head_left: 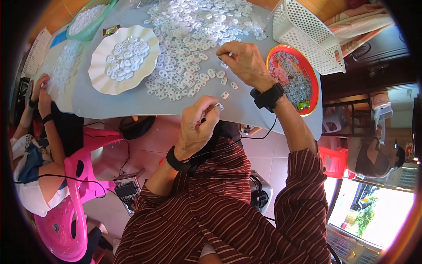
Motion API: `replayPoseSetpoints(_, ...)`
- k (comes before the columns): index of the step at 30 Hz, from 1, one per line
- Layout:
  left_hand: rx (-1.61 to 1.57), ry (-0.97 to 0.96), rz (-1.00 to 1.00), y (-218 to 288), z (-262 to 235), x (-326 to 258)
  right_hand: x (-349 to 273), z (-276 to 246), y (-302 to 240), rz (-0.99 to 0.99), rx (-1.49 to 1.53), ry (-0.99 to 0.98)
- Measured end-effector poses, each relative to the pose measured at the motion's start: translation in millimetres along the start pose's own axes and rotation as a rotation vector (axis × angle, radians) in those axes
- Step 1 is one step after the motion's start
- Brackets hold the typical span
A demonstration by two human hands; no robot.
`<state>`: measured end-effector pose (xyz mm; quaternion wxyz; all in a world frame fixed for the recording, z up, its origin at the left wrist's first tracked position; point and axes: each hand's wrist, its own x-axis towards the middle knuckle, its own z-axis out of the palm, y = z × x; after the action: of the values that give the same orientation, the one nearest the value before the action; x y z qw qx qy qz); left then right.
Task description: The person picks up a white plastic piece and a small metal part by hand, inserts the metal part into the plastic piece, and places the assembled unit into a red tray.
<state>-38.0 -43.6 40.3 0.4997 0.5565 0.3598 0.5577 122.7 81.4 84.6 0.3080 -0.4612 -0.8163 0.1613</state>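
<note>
Pale pink tiled floor (pixel 263 152), grey-blue surface (pixel 132 103), pink plastic chair (pixel 74 193) at left, red plastic stool (pixel 335 162) at right, bright daylight through doorway (pixel 373 211).

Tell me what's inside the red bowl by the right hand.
The red bowl holds a heap of pale, clear little pieces and something small and green near its lower rim. The heap covers most of the bottom.

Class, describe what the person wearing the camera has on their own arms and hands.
Both hands are bare. The left hand and right hand each have a black band at the wrist with a thin black cable trailing off. The sleeves are dark maroon with thin pale stripes, pushed up the forearms.
</note>
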Motion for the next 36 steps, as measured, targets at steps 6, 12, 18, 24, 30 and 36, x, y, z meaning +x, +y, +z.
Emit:
replayPoseSetpoints(6, 0.027, -0.003, 0.012, -1.8, 0.4, 0.1, -3.5, -5.1, 13.4, 0.052, -0.109, -0.021)
replayPoseSetpoints(12, 0.03, -0.012, -0.009, -3.4, 0.1, 0.1, -5.0, 5.3, 14.9, 0.028, -0.17, -0.102)
replayPoseSetpoints(18, -0.005, -0.008, -0.049, 0.1, 0.2, -0.7, -5.1, 0.1, 8.8, 0.088, -0.105, -0.07)
replayPoseSetpoints(24, -0.003, -0.023, 0.004, -1.7, 3.3, 0.3, -16.3, -6.8, 4.1, 0.089, -0.105, -0.034)
replayPoseSetpoints(30, 0.028, 0.017, -0.046, -2.0, -1.1, -2.1, -25.8, -33.1, 5.1, 0.081, -0.23, 0.064)
replayPoseSetpoints(36, 0.03, -0.008, -0.003, -1.8, 4.1, 1.0, -56.2, -98.7, 59.1, 0.249, -0.413, 0.026)
